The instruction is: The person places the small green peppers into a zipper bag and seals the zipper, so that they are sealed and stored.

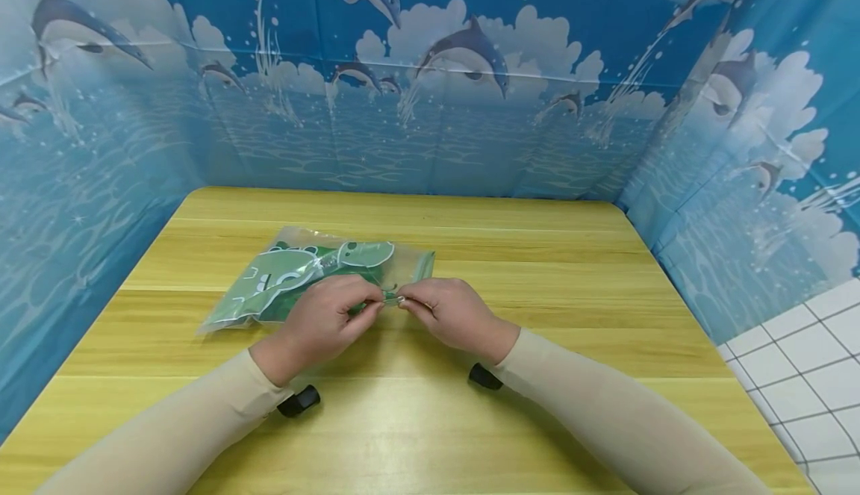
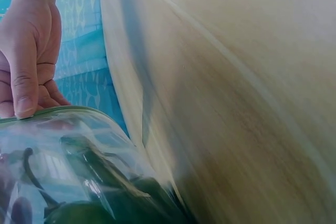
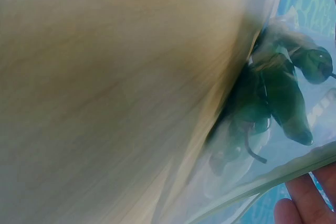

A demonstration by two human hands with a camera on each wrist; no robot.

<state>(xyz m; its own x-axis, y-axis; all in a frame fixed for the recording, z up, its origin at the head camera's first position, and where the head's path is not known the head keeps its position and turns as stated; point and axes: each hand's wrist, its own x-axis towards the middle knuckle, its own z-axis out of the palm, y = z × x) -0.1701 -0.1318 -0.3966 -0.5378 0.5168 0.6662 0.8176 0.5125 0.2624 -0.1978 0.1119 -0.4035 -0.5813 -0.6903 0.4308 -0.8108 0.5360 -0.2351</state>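
A clear zip bag [image 1: 269,278] with green cartoon prints lies on the table, its zip edge toward the right. Green peppers with curved stems [image 3: 283,95] show through the plastic in both wrist views. My left hand [image 1: 325,316] pinches the zip edge at the bag's near right corner between thumb and fingers. Just to its right, my right hand [image 1: 453,312] pinches the same edge, fingertips almost meeting the left ones. In the left wrist view, a thumb presses on the bag's green zip strip [image 2: 63,109]. Whether the zip is closed there I cannot tell.
The yellow wood-grain table [image 1: 537,256] extends around the bag. Behind and at both sides hangs a blue dolphin-print curtain [image 1: 437,129]. White tiles [image 1: 799,375] show at the lower right. Black wrist devices [image 1: 299,401] sit under both sleeves.
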